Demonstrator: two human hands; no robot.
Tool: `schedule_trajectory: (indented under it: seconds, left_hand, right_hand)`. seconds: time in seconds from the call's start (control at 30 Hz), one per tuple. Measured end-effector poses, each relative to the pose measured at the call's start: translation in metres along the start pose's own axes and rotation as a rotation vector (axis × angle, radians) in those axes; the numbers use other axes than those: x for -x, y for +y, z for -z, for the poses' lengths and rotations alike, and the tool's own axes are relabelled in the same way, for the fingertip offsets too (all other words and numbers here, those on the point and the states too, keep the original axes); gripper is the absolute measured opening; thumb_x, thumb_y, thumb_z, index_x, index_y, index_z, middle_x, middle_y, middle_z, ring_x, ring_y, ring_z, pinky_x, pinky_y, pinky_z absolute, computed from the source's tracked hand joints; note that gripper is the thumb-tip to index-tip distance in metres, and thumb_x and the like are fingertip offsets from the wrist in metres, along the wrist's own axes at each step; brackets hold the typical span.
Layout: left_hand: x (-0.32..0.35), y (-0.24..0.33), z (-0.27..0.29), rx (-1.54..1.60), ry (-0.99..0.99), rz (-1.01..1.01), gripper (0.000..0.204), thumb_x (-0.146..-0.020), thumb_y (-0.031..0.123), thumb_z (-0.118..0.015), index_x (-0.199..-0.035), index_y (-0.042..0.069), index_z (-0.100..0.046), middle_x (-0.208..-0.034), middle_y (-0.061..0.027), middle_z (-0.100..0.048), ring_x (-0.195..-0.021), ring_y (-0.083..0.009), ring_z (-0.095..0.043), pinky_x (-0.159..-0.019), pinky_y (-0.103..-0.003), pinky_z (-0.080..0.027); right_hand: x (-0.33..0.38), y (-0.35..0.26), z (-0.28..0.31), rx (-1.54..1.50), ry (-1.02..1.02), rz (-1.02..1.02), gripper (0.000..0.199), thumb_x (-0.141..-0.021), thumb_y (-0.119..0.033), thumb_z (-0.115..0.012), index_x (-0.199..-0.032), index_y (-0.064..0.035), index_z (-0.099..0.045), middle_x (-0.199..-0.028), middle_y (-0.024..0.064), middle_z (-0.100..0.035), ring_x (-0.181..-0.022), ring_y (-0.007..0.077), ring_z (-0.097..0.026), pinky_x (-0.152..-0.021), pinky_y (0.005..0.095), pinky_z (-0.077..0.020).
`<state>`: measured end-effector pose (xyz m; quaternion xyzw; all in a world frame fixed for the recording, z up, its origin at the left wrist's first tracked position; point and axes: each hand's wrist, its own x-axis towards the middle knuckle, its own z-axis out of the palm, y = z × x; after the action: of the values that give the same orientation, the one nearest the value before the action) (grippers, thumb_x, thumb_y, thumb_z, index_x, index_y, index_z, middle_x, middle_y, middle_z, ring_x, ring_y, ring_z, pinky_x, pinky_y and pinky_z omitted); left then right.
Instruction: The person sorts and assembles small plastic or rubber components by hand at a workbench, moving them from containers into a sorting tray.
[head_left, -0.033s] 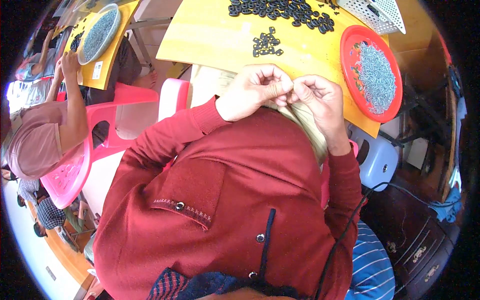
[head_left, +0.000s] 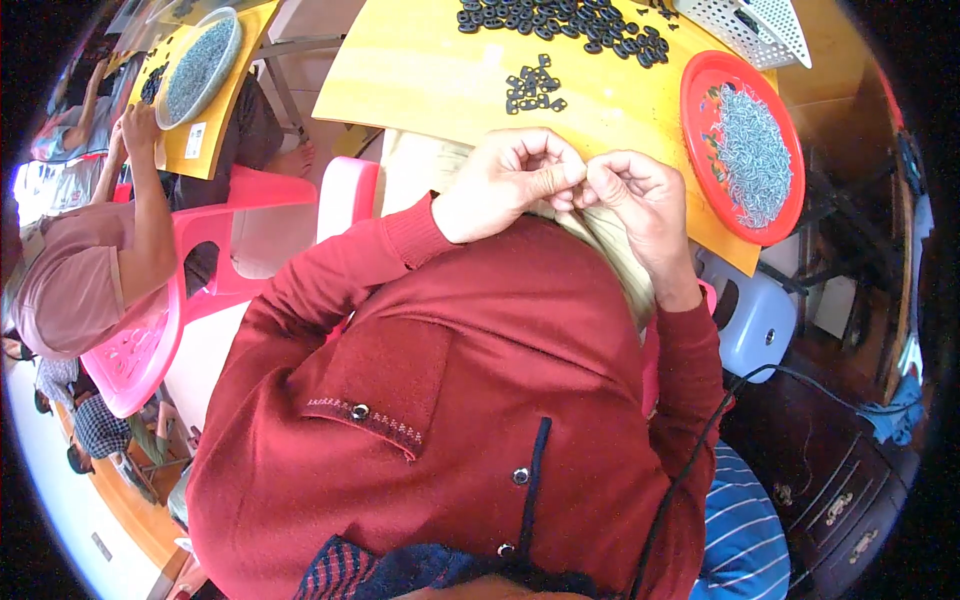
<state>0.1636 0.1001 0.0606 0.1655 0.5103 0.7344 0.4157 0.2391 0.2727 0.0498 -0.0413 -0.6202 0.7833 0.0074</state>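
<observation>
My left hand (head_left: 518, 182) and my right hand (head_left: 640, 205) meet just in front of the table's near edge, above my lap. Thumb and fingers of each are closed in a pinch, and the fingertips almost touch. Whatever they hold, if anything, is too small and too covered to make out. Beyond them on the yellow table top (head_left: 430, 85) lies a small group of black pieces with holes (head_left: 534, 85). Farther back spreads a larger heap of black oval pieces (head_left: 570, 20). To the right of my right hand, a red tray (head_left: 697, 130) holds many small silvery screws (head_left: 755, 160).
A white perforated basket (head_left: 750, 30) stands at the far right of the table. A blue stool (head_left: 760, 315) is below the table's right side. At left, a person in a pinkish top (head_left: 85, 270) sits on a pink chair (head_left: 170, 330) near another tray of screws (head_left: 200, 70).
</observation>
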Motion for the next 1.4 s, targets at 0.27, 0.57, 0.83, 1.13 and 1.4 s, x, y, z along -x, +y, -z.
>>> schedule_trajectory:
  seconds: [0.27, 0.57, 0.83, 1.13, 1.4]
  left_hand:
    - [0.0022, 0.0001, -0.0036, -0.361, 0.042, -0.148, 0.012, -0.089, 0.012, -0.059, -0.094, 0.0, -0.058, -0.081, -0.0012, -0.06, -0.075, -0.0068, -0.057, -0.068, -0.021, -0.048]
    - [-0.001, -0.0015, -0.0039, -0.291, 0.038, -0.153, 0.012, -0.09, 0.008, -0.056, -0.092, -0.004, -0.058, -0.082, -0.0081, -0.064, -0.077, -0.0124, -0.061, -0.07, -0.023, -0.05]
    - [-0.0022, -0.005, 0.0006, -0.244, 0.043, -0.12, 0.012, -0.09, 0.011, -0.057, -0.093, -0.001, -0.058, -0.082, -0.0041, -0.062, -0.074, -0.0087, -0.058, -0.069, -0.022, -0.049]
    - [-0.0028, -0.004, 0.0006, -0.262, 0.052, -0.122, 0.013, -0.089, 0.014, -0.059, -0.094, 0.001, -0.059, -0.08, -0.001, -0.06, -0.072, -0.0074, -0.057, -0.068, -0.021, -0.048]
    - [-0.0022, -0.0029, 0.0001, -0.282, 0.065, -0.106, 0.012, -0.089, 0.012, -0.06, -0.094, 0.001, -0.059, -0.08, -0.0011, -0.061, -0.072, -0.0078, -0.058, -0.068, -0.022, -0.049]
  right_hand:
    - [-0.0004, 0.0017, 0.0031, -0.023, -0.026, -0.05, 0.017, -0.089, -0.011, -0.059, -0.091, 0.0048, -0.062, -0.078, 0.007, -0.064, -0.068, 0.0106, -0.061, -0.065, 0.0232, -0.0521]
    - [0.0002, 0.0014, 0.0005, -0.051, -0.021, -0.028, 0.014, -0.09, -0.008, -0.056, -0.095, 0.0043, -0.06, -0.084, 0.0078, -0.064, -0.073, 0.0116, -0.061, -0.07, 0.0246, -0.0524]
    - [0.0004, 0.0025, -0.0021, 0.009, 0.002, 0.008, 0.012, -0.088, -0.005, -0.057, -0.097, 0.0041, -0.06, -0.085, 0.0067, -0.064, -0.077, 0.0107, -0.061, -0.071, 0.0225, -0.0496]
    - [0.0009, 0.0045, -0.0023, 0.005, 0.047, 0.077, 0.012, -0.085, -0.001, -0.06, -0.097, 0.0036, -0.061, -0.086, 0.007, -0.065, -0.077, 0.0109, -0.062, -0.071, 0.0226, -0.0501]
    - [0.0005, 0.0027, -0.0029, -0.033, 0.105, 0.101, 0.008, -0.082, 0.002, -0.062, -0.091, 0.0029, -0.063, -0.083, 0.0061, -0.065, -0.076, 0.0105, -0.062, -0.07, 0.0218, -0.0497]
